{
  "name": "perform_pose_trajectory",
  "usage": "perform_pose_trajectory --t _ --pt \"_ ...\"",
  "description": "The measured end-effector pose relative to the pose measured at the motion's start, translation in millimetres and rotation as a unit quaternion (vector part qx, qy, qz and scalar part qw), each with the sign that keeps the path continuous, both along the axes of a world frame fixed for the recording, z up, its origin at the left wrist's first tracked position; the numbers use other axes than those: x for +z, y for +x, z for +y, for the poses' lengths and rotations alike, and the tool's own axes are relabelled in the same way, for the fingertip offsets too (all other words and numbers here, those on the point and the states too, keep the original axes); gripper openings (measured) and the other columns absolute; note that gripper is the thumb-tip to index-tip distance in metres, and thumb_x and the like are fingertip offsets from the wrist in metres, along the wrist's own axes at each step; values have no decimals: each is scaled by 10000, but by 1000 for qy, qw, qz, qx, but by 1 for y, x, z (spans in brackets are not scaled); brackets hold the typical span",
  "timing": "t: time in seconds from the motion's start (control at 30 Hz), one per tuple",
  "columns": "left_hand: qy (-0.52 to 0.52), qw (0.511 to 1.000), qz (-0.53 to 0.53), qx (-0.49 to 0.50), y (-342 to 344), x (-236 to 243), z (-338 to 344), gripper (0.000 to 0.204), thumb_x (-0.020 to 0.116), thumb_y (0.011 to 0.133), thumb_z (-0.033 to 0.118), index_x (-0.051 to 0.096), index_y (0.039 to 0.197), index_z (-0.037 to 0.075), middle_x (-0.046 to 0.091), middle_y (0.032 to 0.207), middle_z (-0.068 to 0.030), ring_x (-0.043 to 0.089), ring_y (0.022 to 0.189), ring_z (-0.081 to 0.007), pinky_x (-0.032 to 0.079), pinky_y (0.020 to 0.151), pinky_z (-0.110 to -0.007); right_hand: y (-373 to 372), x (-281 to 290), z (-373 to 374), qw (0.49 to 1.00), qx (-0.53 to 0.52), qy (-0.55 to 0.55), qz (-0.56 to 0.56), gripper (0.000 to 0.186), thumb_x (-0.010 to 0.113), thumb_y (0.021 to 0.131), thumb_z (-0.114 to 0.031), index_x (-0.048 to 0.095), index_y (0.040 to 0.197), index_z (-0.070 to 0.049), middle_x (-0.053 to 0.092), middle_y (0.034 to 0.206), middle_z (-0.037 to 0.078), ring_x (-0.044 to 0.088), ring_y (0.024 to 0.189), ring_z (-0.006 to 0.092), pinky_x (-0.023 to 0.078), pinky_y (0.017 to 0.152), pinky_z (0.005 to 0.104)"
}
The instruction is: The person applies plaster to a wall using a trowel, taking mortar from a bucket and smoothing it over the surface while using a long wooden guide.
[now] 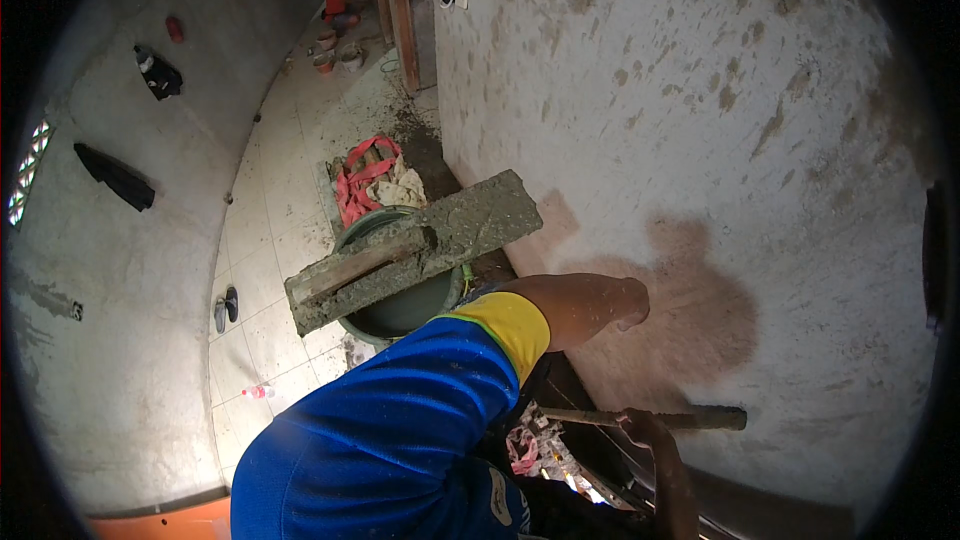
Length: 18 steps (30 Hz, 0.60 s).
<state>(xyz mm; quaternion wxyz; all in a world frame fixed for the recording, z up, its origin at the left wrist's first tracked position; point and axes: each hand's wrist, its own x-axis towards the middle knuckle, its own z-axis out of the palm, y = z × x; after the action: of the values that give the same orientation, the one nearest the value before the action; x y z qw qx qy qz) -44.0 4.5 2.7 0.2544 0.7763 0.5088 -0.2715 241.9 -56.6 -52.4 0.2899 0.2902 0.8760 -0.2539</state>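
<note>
My left arm crosses from the lower left in a blue sleeve with a yellow cuff. It bends close to the wall, and its hand is hidden from view. Lower down, my right hand (645, 428) is closed around a long, narrow, mortar-stained bar (705, 418), whose right end is at the wall (800, 270). A mortar-coated board with a wooden handle, like a plasterer's float (470, 225), lies across a round tub (400, 315). No hand shows on it.
Behind the tub lie red and pale cloths (355, 185). Spilled mortar (405, 135) marks the tiled floor. Slippers (226, 308) and a bottle (258, 392) lie to the left. Buckets (350, 58) stand near a crouching person (338, 0) by the far doorway.
</note>
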Motion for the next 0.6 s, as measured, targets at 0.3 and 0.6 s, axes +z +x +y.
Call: perform_pose_trajectory --t 0.3,0.6 --pt "29 999 -8 -22 4 15 -8 428 625 718 362 608 1069 116 589 1084 -94 542 990 -300 419 835 -428 4 3 0 1000 -25 -14 -11 244 502 830 -222 586 1012 -83 603 1028 119 566 976 271 438 851 363" --pt "47 998 -22 -38 1 39 -18 425 618 731 356 605 1075 108 585 1091 -96 537 1002 -299 416 842 -427 7 4 1 1000 -22 -6 -16 243 497 834 -228 587 1016 -93 606 1023 115 571 966 273 440 846 370"
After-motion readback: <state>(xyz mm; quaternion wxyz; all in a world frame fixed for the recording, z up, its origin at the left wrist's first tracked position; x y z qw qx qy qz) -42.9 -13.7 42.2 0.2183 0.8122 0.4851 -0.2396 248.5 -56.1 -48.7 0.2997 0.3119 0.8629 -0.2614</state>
